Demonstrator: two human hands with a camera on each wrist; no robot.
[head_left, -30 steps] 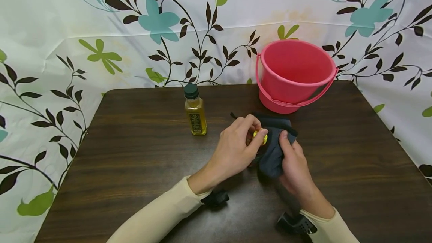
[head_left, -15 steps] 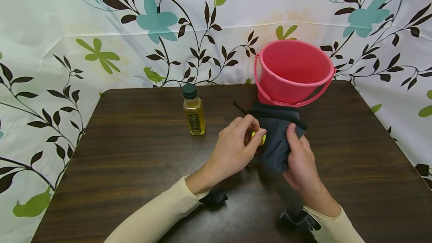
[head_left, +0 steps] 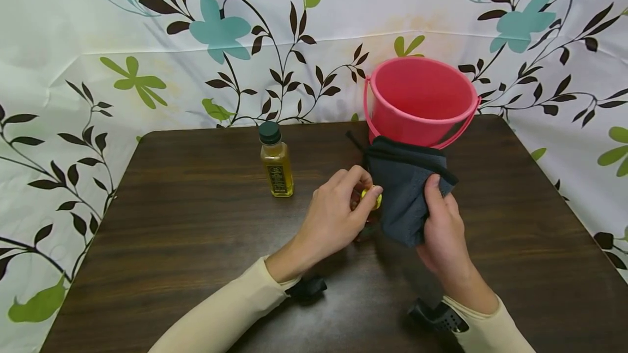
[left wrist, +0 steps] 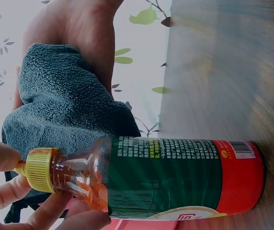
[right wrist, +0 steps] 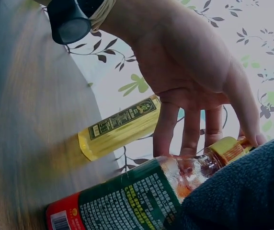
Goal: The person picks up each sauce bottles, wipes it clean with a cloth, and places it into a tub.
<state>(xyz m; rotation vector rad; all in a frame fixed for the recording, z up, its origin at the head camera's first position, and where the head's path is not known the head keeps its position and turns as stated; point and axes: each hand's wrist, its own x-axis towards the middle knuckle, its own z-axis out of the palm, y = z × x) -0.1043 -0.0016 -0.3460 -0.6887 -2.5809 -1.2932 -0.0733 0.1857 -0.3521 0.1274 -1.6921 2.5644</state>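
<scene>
My left hand [head_left: 333, 208] grips a sauce bottle by its neck and yellow cap [left wrist: 39, 170]. In the head view the hand covers most of the bottle. The left wrist view shows its green label [left wrist: 168, 177] and red base, with the base at the tabletop. My right hand [head_left: 444, 233] holds a dark blue-grey terry cloth [head_left: 399, 195] with black edging, thumb on its near face. The cloth hangs just right of the bottle and in front of the bucket; whether it touches the bottle, I cannot tell.
A pink bucket [head_left: 424, 97] with a handle stands at the back right of the dark wooden table [head_left: 196, 244]. Left of the hands is an upright oil bottle [head_left: 277, 170] with a dark green cap. A patterned sheet [head_left: 162, 37] hangs behind the table.
My right hand has moved the cloth up and to the right, away from the sauce bottle, so more of it shows spread out. The left hand keeps its grip on the bottle.
</scene>
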